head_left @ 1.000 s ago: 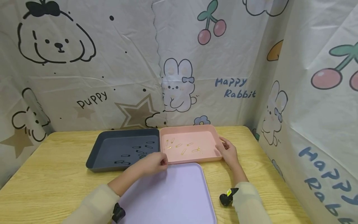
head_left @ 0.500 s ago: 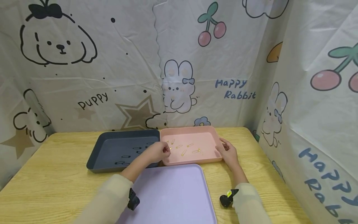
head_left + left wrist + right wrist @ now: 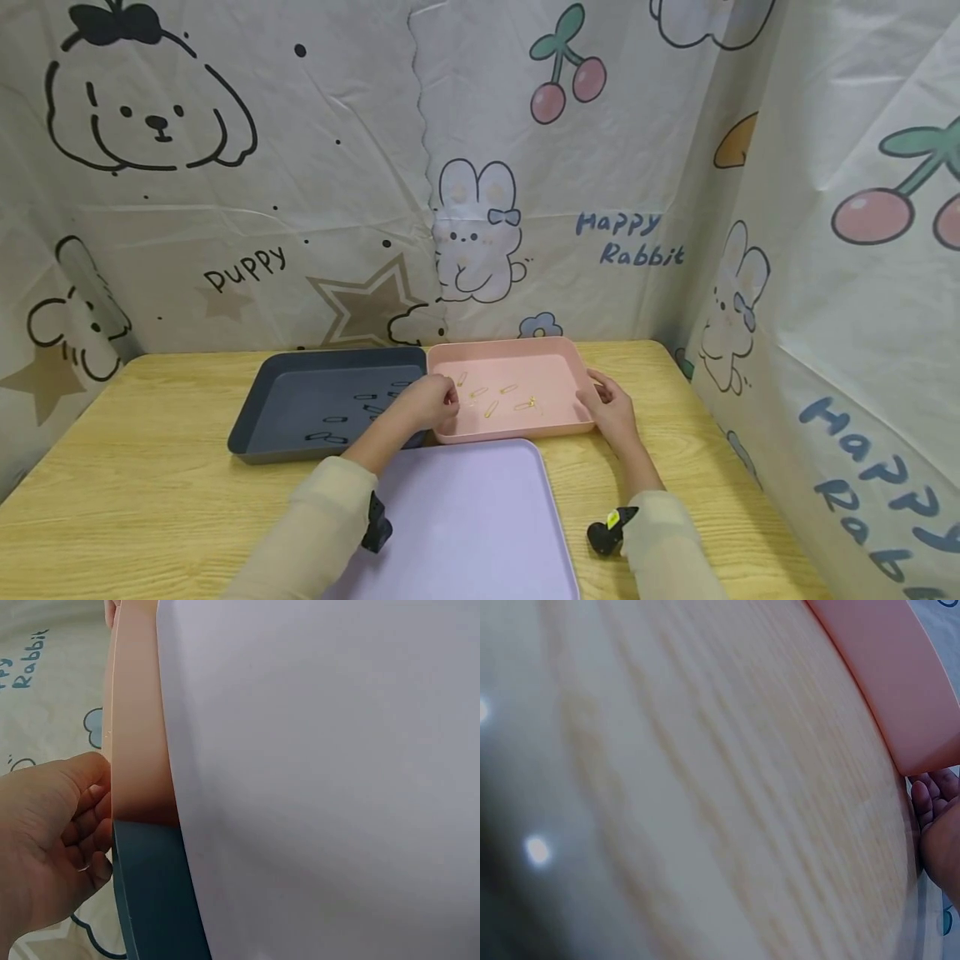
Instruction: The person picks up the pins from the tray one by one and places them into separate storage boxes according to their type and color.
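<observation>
Gold safety pins (image 3: 491,409) lie scattered in the pink tray (image 3: 551,354). Black safety pins (image 3: 335,419) lie in the dark grey tray (image 3: 288,383) to its left. My left hand (image 3: 429,402) is over the pink tray's left edge, fingers curled with their tips among the pins there. In the left wrist view, the tray wall partly covers the left hand's fingertips (image 3: 100,866), so whether they pinch a pin is hidden. My right hand (image 3: 611,406) holds the pink tray's right rim, thumb over the inside and fingers outside.
A lavender tray (image 3: 480,517) lies in front of both smaller trays. All stand on a wooden table (image 3: 135,467). A printed cloth (image 3: 337,167) hangs behind and along the sides. A small black camera is strapped to each wrist.
My left hand has risen from the trays' front edge to over the pink tray's left side, where it now covers pins seen earlier. The right hand keeps its hold on the rim.
</observation>
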Motion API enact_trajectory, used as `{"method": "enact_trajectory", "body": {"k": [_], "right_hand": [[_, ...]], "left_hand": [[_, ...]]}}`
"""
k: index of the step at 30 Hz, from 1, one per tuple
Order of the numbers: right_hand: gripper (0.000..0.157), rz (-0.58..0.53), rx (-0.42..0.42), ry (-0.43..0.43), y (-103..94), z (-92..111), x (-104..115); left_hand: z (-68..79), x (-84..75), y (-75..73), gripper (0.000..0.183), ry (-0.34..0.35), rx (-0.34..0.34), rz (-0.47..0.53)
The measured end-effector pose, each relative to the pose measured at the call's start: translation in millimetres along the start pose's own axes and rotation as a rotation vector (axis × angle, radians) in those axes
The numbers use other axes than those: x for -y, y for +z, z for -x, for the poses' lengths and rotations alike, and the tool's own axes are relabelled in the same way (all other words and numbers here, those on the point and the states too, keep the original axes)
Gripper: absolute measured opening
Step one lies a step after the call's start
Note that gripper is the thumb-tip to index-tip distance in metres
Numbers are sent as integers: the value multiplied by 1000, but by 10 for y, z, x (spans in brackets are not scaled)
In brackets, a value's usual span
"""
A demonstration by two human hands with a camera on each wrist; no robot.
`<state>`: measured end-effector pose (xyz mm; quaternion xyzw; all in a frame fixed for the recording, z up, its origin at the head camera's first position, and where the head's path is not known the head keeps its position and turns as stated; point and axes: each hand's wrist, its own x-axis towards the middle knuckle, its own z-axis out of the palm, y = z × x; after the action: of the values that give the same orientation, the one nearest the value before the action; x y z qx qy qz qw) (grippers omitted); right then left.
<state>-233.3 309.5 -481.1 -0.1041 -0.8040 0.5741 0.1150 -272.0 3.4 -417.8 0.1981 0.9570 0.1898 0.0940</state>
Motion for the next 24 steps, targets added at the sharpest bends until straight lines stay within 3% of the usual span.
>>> {"method": "enact_trajectory", "body": {"k": [11,18,24], "right_hand": [[49,2,7,-16,13,-27,-4],[49,14,9,-18,10,-32,-13],[48,22,8,-25,25,-58,-14]], "left_hand": [[6,15,17,12,0,-34,-75],[1,49,38,9,15,-44,8],[69,125,-34,6,29,-84,91]]}}
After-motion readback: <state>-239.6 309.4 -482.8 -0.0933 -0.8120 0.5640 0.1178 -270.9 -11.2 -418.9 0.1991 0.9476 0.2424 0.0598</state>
